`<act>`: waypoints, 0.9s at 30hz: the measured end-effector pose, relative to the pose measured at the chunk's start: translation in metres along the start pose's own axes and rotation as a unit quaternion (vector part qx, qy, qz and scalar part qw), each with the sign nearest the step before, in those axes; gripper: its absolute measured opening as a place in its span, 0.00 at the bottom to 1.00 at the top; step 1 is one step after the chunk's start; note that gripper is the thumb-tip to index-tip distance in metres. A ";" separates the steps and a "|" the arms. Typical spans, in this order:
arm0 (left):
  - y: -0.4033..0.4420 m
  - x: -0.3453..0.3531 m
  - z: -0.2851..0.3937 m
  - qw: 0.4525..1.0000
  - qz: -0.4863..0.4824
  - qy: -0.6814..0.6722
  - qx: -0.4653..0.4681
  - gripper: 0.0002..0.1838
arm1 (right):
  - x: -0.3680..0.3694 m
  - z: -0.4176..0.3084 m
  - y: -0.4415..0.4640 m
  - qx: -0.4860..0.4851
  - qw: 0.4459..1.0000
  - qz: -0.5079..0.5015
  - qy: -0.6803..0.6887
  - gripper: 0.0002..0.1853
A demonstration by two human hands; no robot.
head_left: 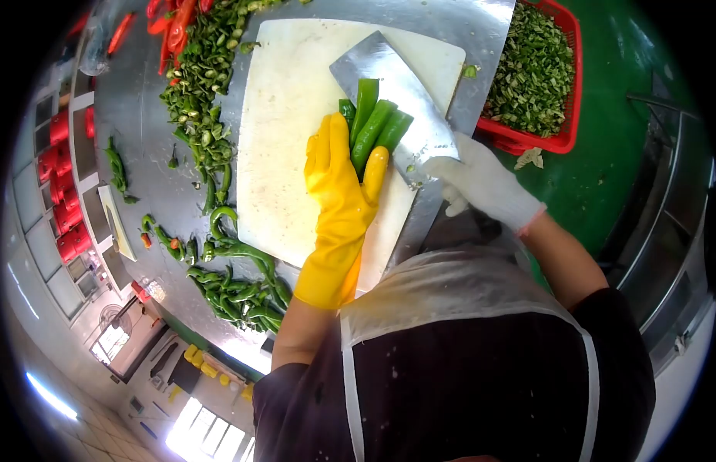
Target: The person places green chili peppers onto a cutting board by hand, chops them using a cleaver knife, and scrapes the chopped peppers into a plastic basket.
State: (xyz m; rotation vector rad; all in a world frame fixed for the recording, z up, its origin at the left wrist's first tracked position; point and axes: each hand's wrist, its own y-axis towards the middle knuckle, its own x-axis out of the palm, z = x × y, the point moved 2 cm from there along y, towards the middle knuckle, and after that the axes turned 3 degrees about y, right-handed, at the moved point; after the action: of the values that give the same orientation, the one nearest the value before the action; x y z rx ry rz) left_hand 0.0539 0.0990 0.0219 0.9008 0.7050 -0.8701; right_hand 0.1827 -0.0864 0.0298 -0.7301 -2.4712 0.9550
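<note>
My left hand [338,181], in a yellow rubber glove, is over the white cutting board [274,131]. Between its thumb and fingers it grips several green peppers [371,132], their cut ends pointing away from me. The peppers overlap the broad blade of a cleaver [404,81], which lies flat over the board's right side; whether they rest on the blade, I cannot tell. My right hand [481,181], in a white knit glove, is closed around the cleaver's handle, which the fingers hide.
Pepper stem ends [200,85] are heaped along the board's left edge, with red peppers [177,31] behind. Whole green peppers [238,292] lie on the metal table [154,173] nearer me. At right, a red basket [575,77] holds chopped green pieces, above a green floor [604,46].
</note>
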 end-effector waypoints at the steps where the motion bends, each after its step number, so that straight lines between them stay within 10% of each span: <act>1: -0.002 0.001 -0.001 1.000 0.001 -0.002 -0.005 0.34 | -0.003 -0.004 0.000 0.013 1.000 -0.010 -0.020 0.26; 14: -0.015 0.008 -0.008 0.993 -0.048 0.016 -0.102 0.55 | -0.007 -0.008 0.002 0.085 0.989 -0.111 -0.046 0.28; 27: -0.016 0.003 -0.007 0.990 -0.062 0.043 -0.115 0.54 | 0.021 0.000 -0.002 0.113 0.982 -0.091 -0.119 0.26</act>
State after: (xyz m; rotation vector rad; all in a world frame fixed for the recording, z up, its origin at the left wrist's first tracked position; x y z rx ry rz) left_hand 0.0406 0.0985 0.0110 0.6969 0.9250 -0.8439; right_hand 0.1658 -0.0753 0.0343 -0.3251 -2.5175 1.2880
